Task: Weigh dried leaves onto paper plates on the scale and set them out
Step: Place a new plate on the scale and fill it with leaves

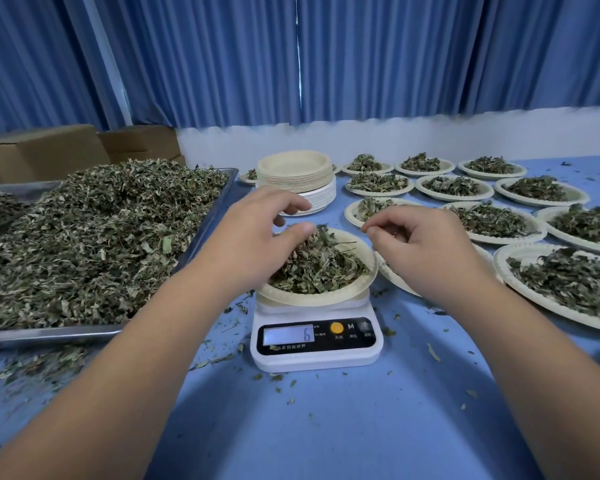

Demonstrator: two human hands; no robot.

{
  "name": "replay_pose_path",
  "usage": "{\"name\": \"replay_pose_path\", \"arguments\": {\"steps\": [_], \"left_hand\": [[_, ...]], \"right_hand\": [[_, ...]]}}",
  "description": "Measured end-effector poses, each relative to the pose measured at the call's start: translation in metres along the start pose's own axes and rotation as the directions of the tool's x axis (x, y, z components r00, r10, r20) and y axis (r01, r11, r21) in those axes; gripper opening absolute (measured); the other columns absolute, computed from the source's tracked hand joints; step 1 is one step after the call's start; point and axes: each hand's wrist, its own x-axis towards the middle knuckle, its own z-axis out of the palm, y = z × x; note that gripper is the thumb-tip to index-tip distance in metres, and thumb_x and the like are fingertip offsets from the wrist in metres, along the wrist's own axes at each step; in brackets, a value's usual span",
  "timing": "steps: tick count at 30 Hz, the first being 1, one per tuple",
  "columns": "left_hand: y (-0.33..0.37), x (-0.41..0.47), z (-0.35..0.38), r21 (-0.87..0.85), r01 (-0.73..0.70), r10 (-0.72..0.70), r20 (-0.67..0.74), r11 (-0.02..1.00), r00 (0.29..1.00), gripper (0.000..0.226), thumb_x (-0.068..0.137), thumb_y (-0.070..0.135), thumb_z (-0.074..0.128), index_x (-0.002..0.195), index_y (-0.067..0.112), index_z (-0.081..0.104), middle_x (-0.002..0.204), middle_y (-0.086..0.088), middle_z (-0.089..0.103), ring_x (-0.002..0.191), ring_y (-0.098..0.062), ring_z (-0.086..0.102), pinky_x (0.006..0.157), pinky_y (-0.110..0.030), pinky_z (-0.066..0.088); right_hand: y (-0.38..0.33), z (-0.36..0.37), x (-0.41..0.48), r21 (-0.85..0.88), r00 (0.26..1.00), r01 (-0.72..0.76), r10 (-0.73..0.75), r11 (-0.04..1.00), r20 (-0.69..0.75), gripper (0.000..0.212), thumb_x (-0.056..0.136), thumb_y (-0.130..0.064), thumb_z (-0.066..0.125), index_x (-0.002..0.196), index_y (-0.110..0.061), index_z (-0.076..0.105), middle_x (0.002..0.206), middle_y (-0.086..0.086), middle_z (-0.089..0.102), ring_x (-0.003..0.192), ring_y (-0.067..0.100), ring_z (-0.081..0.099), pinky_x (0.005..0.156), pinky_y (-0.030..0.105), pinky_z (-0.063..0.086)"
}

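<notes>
One scale [314, 362] with one filled plate [326, 298] sits under the left hand [253, 230]. Beyond the right hand [420, 244] lie at least eleven more plates of leaves [455, 198]. Left of both hands are one plate stack [297, 176], one tray [49, 334] and two boxes [42, 150].

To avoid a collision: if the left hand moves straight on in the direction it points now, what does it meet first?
Probably the stack of empty beige paper plates behind the white scale; the left hand looks raised, so depth is uncertain.

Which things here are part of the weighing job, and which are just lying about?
In the job: scale, plate on it, tray of dried leaves, stack of empty plates, filled plates.
Lying about: cardboard boxes, curtains, spilled leaf bits.
</notes>
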Motion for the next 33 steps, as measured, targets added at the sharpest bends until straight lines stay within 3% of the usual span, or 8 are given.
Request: {"name": "replay_pose_path", "arguments": {"steps": [2,4,8,13,17,19,26,33], "left_hand": [[-0.010,-0.004,-0.006,-0.005,0.012,-0.013,-0.078,1.000,0.997,0.022,0.092,0.035,0.059,0.111,0.028,0.064,0.103,0.016,0.055,0.090,0.005,0.055,0.082,-0.012,0.040],[-0.024,-0.009,-0.015,0.013,0.039,-0.037,-0.147,0.999,0.988,0.016,0.093,0.032,0.057,0.106,0.028,0.065,0.097,0.016,0.055,0.086,0.012,0.051,0.077,-0.004,0.036],[-0.061,-0.024,-0.028,0.144,0.188,-0.156,-0.211,0.972,0.965,0.018,0.095,0.025,0.056,0.107,0.019,0.067,0.102,0.001,0.057,0.085,-0.005,0.048,0.078,-0.019,0.033],[-0.091,-0.038,-0.032,0.296,0.466,-0.490,0.007,0.834,0.872,0.042,0.096,0.048,0.046,0.126,0.020,0.058,0.124,-0.008,0.052,0.098,-0.023,0.049,0.083,-0.034,0.039],[-0.095,-0.038,-0.031,0.327,0.525,-0.592,0.154,0.786,0.791,0.062,0.095,0.058,0.040,0.146,0.024,0.035,0.142,-0.011,0.046,0.121,-0.031,0.049,0.092,-0.037,0.041],[-0.096,-0.039,-0.031,0.328,0.534,-0.604,0.165,0.779,0.780,0.063,0.095,0.058,0.042,0.148,0.026,0.030,0.143,-0.010,0.046,0.119,-0.031,0.051,0.088,-0.036,0.042],[-0.102,-0.038,-0.032,0.330,0.534,-0.595,0.117,0.779,0.796,0.058,0.095,0.054,0.046,0.144,0.025,0.037,0.130,-0.008,0.053,0.091,-0.022,0.050,0.077,-0.032,0.042],[-0.101,-0.039,-0.032,0.309,0.522,-0.557,0.031,0.795,0.830,0.040,0.095,0.047,0.051,0.126,0.021,0.053,0.089,0.004,0.056,0.069,-0.016,0.057,0.056,-0.028,0.042]], "right_hand": [[0.000,0.000,0.000,-0.005,1.000,0.005,-0.005,1.000,-0.005,0.020,0.086,-0.011,0.063,0.079,-0.029,0.069,0.052,-0.034,0.052,0.053,-0.005,0.050,0.056,0.005,0.035],[0.000,0.001,0.000,-0.015,1.000,0.016,-0.016,1.000,-0.003,0.020,0.086,-0.011,0.063,0.079,-0.029,0.069,0.052,-0.035,0.051,0.054,-0.006,0.050,0.056,0.005,0.035],[0.000,0.001,-0.001,-0.020,1.000,0.028,-0.028,0.999,0.004,0.022,0.086,-0.010,0.063,0.078,-0.031,0.067,0.053,-0.036,0.052,0.055,-0.006,0.051,0.057,0.003,0.035],[0.000,0.003,-0.001,-0.025,1.000,0.024,-0.024,0.999,0.005,0.023,0.086,-0.010,0.063,0.079,-0.031,0.068,0.054,-0.035,0.053,0.053,-0.005,0.051,0.054,0.003,0.034],[0.001,0.004,-0.002,-0.033,1.000,0.008,-0.008,0.999,0.000,0.022,0.086,-0.008,0.063,0.079,-0.029,0.070,0.052,-0.033,0.053,0.048,-0.001,0.048,0.050,0.005,0.033],[0.001,0.005,-0.001,-0.036,1.000,-0.004,0.004,0.999,0.002,0.022,0.086,-0.009,0.064,0.079,-0.030,0.069,0.052,-0.032,0.053,0.048,0.001,0.047,0.050,0.006,0.033],[0.001,0.005,-0.002,-0.010,0.999,-0.044,0.044,0.999,0.010,0.020,0.087,-0.013,0.064,0.079,-0.030,0.070,0.052,-0.027,0.055,0.047,0.003,0.046,0.049,0.008,0.033],[0.000,0.004,-0.002,-0.002,0.997,-0.080,0.080,0.997,0.002,0.022,0.086,-0.014,0.063,0.076,-0.033,0.069,0.050,-0.023,0.054,0.046,0.003,0.045,0.048,0.008,0.033]]}}
